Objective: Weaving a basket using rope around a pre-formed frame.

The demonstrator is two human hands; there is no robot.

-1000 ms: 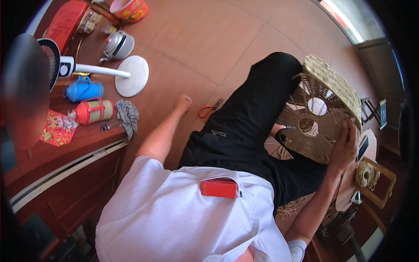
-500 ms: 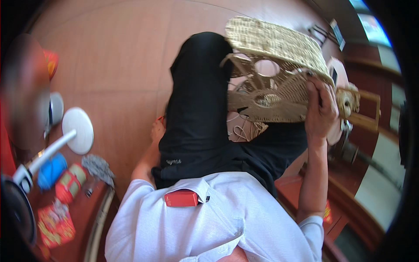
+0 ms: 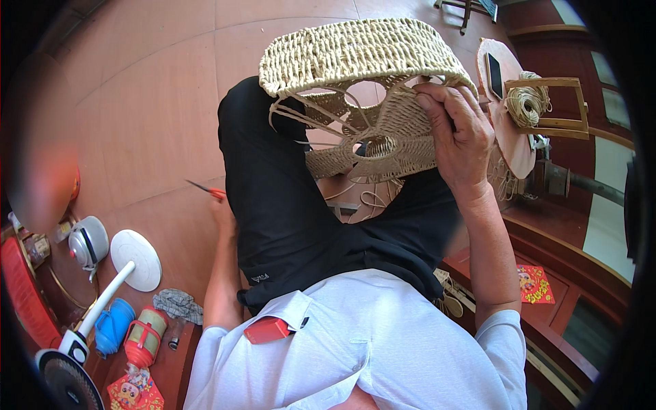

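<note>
A woven straw basket [image 3: 362,51] rests tilted over my thighs, its thick braided rim band towards the far side. Its openwork shows round gaps and loose strands at the left. My right hand [image 3: 459,133] grips the basket's right edge, thumb and fingers pinching the weave. Down by the outer side of my left knee, my left hand [image 3: 223,215] is closed on a pair of scissors [image 3: 205,188] with orange-red handles, their dark blades pointing left. My leg partly hides that hand. Pale cord [image 3: 372,198] hangs in loops below the basket, between my legs.
On the right, a round pink stand [image 3: 517,147] bears a coil of cord [image 3: 526,106], a wooden frame [image 3: 584,109] and a phone [image 3: 494,74]. At left are a white fan [image 3: 137,260], a kettle [image 3: 89,242], and blue [image 3: 115,326] and red [image 3: 145,338] flasks.
The basket is turned, showing more of its rim band and round opening. My right hand still grips it. The scissors' blades have come into sight beside my left knee. The whole view has shifted.
</note>
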